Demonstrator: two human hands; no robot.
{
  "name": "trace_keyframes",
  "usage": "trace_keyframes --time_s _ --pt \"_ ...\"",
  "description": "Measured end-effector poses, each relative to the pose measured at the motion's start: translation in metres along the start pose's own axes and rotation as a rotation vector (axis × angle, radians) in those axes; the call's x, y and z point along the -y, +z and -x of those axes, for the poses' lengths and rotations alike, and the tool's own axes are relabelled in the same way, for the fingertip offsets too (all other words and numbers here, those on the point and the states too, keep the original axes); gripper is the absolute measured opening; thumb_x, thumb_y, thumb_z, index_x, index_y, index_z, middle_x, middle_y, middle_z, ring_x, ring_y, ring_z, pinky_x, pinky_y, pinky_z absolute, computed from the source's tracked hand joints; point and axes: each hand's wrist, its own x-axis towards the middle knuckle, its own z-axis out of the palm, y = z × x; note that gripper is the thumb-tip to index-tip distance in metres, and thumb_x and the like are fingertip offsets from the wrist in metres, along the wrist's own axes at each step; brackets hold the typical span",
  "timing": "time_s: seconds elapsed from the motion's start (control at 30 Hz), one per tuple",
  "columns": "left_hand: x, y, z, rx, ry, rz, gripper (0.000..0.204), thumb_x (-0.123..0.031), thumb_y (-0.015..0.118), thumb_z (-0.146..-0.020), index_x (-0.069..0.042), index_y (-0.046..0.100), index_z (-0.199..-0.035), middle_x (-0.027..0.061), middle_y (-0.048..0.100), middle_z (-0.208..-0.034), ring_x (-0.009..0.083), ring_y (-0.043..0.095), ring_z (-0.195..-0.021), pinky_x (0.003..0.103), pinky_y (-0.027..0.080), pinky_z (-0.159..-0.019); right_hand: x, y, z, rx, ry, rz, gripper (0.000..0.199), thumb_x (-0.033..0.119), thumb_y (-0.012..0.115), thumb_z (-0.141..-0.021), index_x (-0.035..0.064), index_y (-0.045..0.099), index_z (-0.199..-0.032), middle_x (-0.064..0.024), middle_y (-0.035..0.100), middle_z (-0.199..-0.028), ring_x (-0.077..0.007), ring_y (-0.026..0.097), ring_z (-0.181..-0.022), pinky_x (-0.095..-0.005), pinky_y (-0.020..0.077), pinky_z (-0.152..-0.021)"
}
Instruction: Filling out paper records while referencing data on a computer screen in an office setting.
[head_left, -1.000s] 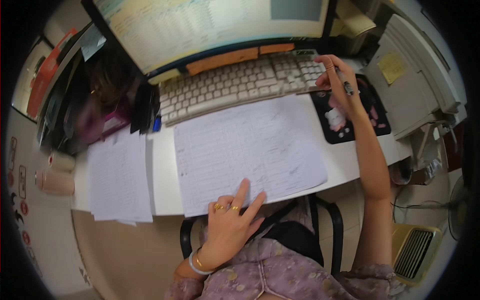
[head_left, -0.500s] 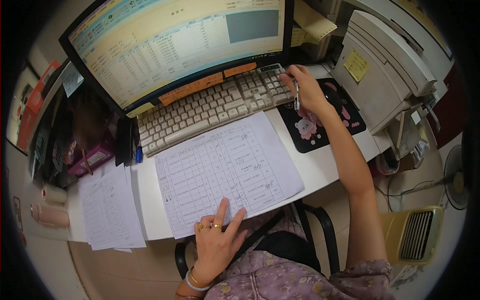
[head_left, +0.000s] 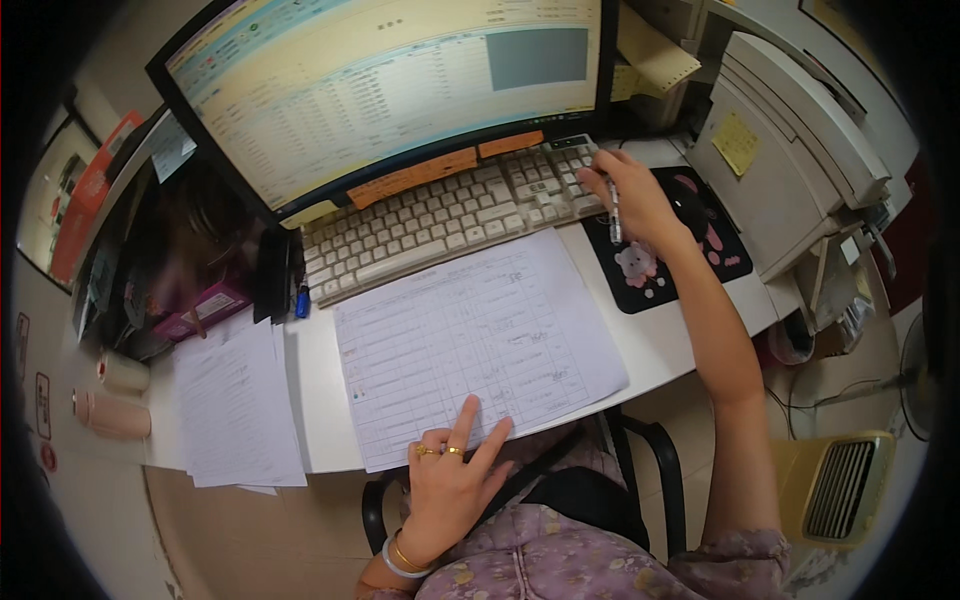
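My left hand (head_left: pixel 446 490), loosely spread and gripping nothing, touches the paper form (head_left: pixel 465 345), flat on the desk (head_left: pixel 318 390) below the keyboard (head_left: pixel 430 222); my curled right hand (head_left: pixel 642 203) holds a pen (head_left: pixel 615 222); the paper form seems light, limp, easily creased, best held by its edges.

Monitor (head_left: pixel 400 95) cut off at top — print on form (head_left: pixel 460 350) blurred.

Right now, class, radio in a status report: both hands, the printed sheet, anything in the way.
Left hand: fingers on printed sheet, near edge. Right hand: at right end of keyboard, holding pen. Sheet: on desk, uncovered except under left fingers.
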Motion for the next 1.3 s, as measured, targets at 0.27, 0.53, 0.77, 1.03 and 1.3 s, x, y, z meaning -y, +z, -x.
trace_keyframes --time_s 0.27,0.53,0.77,1.03,1.3 --pt "0.000 0.003 0.004 -0.032 -0.009 -0.031 0.058 -0.028 0.084 -0.071 -0.026 0.068 -0.127 0.0095 0.051 -0.148 0.0222 0.051 -0.090 0.036 0.042 -0.080 0.009 0.007 0.006 -0.020 -0.054 -0.141 0.020 0.021 0.066 -0.096 0.0017 0.062 -0.095 -0.0172 0.061 -0.091 -0.0368 0.059 -0.084 -0.0419 0.0484 -0.075" --pt "0.002 0.009 0.008 -0.061 0.004 0.009 0.060 -0.027 0.082 -0.073 -0.027 0.065 -0.130 0.0096 0.050 -0.149 0.0221 0.052 -0.091 0.036 0.042 -0.079 0.029 0.009 0.014 0.072 -0.037 -0.202 0.015 0.014 0.068 -0.094 0.0013 0.062 -0.098 -0.0167 0.061 -0.092 -0.0324 0.061 -0.083 -0.0377 0.0484 -0.075" --pt "0.003 0.008 0.005 -0.064 -0.003 -0.002 0.062 -0.024 0.083 -0.072 -0.028 0.064 -0.132 0.0092 0.050 -0.149 0.0226 0.052 -0.090 0.035 0.042 -0.078 0.028 0.011 0.010 0.076 -0.042 -0.214 0.016 0.014 0.068 -0.094 0.0003 0.062 -0.100 -0.0160 0.063 -0.090 -0.0318 0.063 -0.081 -0.0354 0.0493 -0.075" --pt "0.003 0.008 0.006 -0.048 0.008 -0.011 0.062 -0.026 0.083 -0.073 -0.027 0.064 -0.131 0.0096 0.050 -0.149 0.0225 0.051 -0.089 0.035 0.042 -0.078 0.024 0.014 0.011 0.087 -0.042 -0.182 0.015 0.014 0.068 -0.095 0.0015 0.063 -0.101 -0.0145 0.063 -0.091 -0.0294 0.064 -0.080 -0.0345 0.0500 -0.075" --pt "0.004 0.002 -0.002 -0.040 0.031 0.024 0.059 -0.024 0.083 -0.073 -0.024 0.065 -0.129 0.0108 0.053 -0.144 0.0236 0.052 -0.090 0.037 0.043 -0.082 0.026 0.013 0.010 0.077 -0.015 -0.221 0.013 0.014 0.064 -0.097 0.0015 0.064 -0.100 -0.0139 0.064 -0.091 -0.0270 0.063 -0.083 -0.0335 0.0492 -0.077"
